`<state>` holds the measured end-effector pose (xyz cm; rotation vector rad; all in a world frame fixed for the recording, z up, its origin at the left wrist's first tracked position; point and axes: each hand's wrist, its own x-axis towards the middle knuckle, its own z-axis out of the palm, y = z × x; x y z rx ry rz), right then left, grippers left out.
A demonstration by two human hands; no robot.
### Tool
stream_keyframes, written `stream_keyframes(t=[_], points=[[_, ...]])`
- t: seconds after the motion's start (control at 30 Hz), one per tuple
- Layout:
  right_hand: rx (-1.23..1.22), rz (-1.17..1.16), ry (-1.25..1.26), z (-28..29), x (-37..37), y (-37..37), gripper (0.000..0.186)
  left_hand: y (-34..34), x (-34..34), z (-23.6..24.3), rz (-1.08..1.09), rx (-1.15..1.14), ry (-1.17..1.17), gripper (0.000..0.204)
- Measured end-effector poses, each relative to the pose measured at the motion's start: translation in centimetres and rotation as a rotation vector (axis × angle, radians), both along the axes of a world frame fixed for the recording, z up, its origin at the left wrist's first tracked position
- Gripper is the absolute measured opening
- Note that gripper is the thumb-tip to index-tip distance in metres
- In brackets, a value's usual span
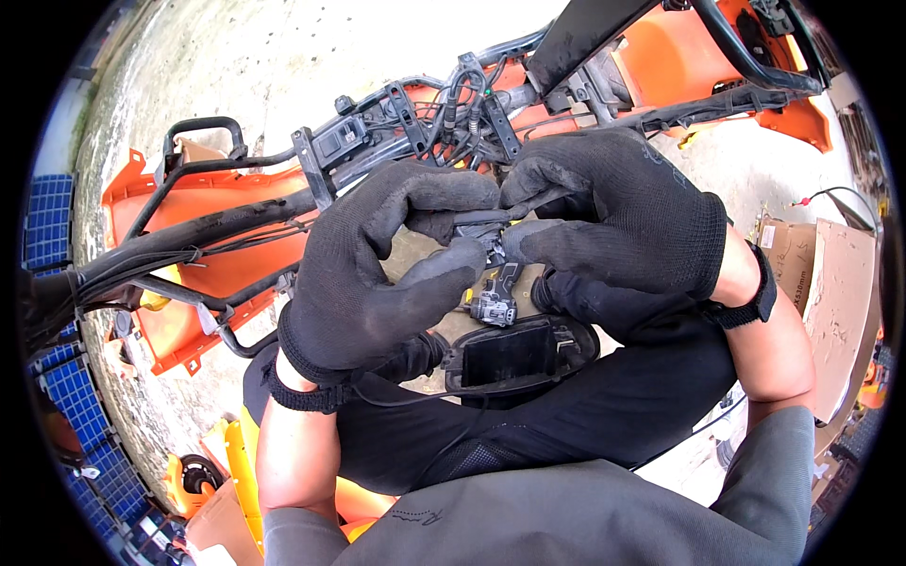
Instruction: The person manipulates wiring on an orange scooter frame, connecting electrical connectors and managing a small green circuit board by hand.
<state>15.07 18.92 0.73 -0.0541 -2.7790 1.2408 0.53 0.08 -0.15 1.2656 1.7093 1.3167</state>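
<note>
Surface: pale, stained concrete floor (274, 61); blue gridded panels (49, 222) at far left. One black tubular frame (250, 215) with orange panels (675, 58) beyond the hands. Cardboard box (785, 253), right: dark printing on its side. Gloved hands, two: left hand (366, 259) and right hand (623, 217) both pinching small dark part (479, 219), shape partly hidden. Beneath: one power tool (497, 297), one black bin (455, 366).

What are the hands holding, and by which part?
A dark cable-like piece, its left part pinched by the left hand, its right part by the right hand; exact kind unclear.
</note>
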Motion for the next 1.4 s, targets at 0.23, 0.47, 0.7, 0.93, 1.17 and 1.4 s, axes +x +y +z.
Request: stream_keyframes(t=[0.23, 0.47, 0.7, 0.93, 1.17, 1.4], points=[[0.015, 0.007, 0.051, -0.4, 0.0, 0.1, 0.028, 0.2, 0.1, 0.3, 0.002, -0.039, 0.037, 0.041], [-0.272, 0.020, -0.225, 0.4, -0.7, 0.7, 0.030, 0.0, 0.0, -0.6, 0.024, 0.020, -0.145, 0.035], [0.045, -0.034, -0.224, -4.8, 1.2, 5.8, 0.033, 0.3, -0.8, -2.1, -0.002, -0.090, -0.194, 0.039], [-0.018, -0.192, -0.396, -1.3, 2.2, 7.9, 0.025, 0.4, -2.3, -4.8, 0.071, -0.180, -0.314, 0.037], [0.020, -0.423, -0.228, -4.8, 13.5, 13.7, 0.027, 1.1, -0.4, -6.4, -0.114, -0.249, 0.052, 0.019], [0.139, -1.127, -0.451, -6.6, 32.1, 21.4, 0.029, -1.5, 1.0, -15.2, -0.334, -0.527, 0.279, 0.025]])
